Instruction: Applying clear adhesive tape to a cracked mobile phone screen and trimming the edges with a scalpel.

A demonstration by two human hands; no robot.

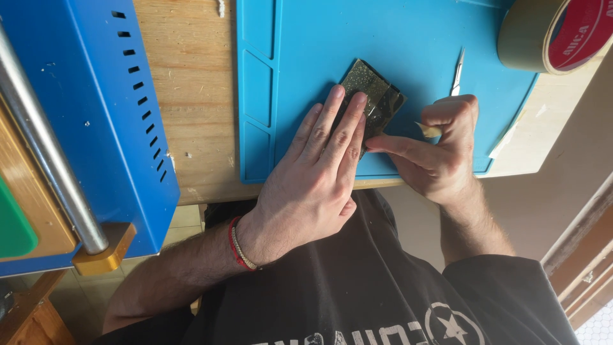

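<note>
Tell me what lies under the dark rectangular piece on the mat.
The dark rectangular piece lies flat on the blue mat, which rests on the wooden bench. The left hand covers its near part, so anything beneath there cannot be seen.

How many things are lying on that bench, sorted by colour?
Blue: 2, the work mat and the metal machine
Dark, speckled: 1, the flat plate under the left hand
Silvery: 1, the scalpel by the right hand
Tan: 1, the tape roll
Total: 5
</note>
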